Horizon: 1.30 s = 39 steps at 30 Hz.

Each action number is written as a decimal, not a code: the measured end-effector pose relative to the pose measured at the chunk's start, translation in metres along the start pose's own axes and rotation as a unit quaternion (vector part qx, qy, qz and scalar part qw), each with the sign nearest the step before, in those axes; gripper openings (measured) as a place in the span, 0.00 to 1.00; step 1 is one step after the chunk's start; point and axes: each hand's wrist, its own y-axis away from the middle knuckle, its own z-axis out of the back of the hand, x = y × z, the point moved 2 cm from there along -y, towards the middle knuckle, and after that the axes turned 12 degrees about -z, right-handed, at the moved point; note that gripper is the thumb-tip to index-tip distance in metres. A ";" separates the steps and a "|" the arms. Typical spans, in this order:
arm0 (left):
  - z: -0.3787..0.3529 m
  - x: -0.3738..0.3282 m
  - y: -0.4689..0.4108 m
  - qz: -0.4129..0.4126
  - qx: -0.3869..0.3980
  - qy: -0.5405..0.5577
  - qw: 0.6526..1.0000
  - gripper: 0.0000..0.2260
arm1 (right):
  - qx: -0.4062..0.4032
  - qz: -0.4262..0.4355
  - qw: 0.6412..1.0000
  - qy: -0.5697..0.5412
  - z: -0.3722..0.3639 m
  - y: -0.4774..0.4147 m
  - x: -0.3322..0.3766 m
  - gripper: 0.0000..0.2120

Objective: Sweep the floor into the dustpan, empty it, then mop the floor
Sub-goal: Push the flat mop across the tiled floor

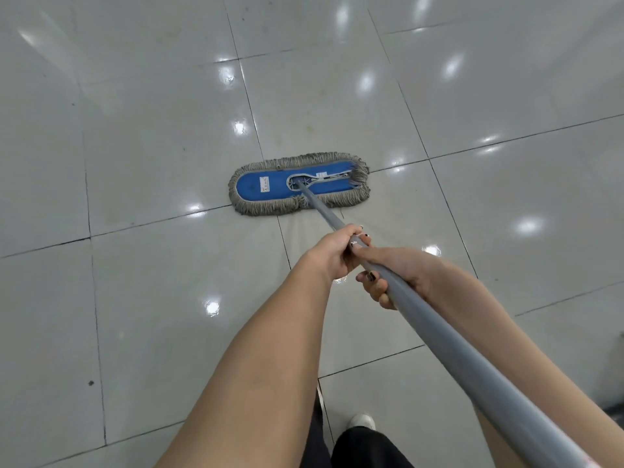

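Observation:
A flat mop head (266, 184), blue on top with a grey string fringe, lies flat on the glossy pale tiled floor (152, 136) ahead of me. Its grey handle (439, 336) runs from the head's middle back toward my lower right. My left hand (332, 253) grips the handle further down toward the head, fingers curled round it. My right hand (391, 278) grips the handle just behind the left, thumb and fingers wrapped around it. The two hands touch each other on the pole.
Dark grout lines cross the floor and ceiling lights reflect in it. A small dark speck (90, 383) lies on a tile at lower left. My dark trouser leg (364, 447) and white shoe (363, 421) show at the bottom.

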 end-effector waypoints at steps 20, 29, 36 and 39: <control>-0.028 -0.187 -0.115 0.002 0.034 -0.022 0.999 0.12 | -0.005 -0.032 0.998 0.061 0.016 0.000 0.221 0.24; -0.048 -0.310 -0.189 -0.012 0.011 -0.012 1.000 0.13 | -0.008 -0.015 0.998 0.063 0.024 -0.001 0.369 0.22; -0.048 -0.386 -0.232 -0.007 0.012 -0.005 1.000 0.12 | -0.001 -0.018 0.997 0.069 0.017 -0.007 0.455 0.23; -0.043 -0.416 -0.248 -0.011 0.013 -0.018 1.000 0.13 | 0.003 -0.023 0.997 0.067 0.010 -0.011 0.489 0.23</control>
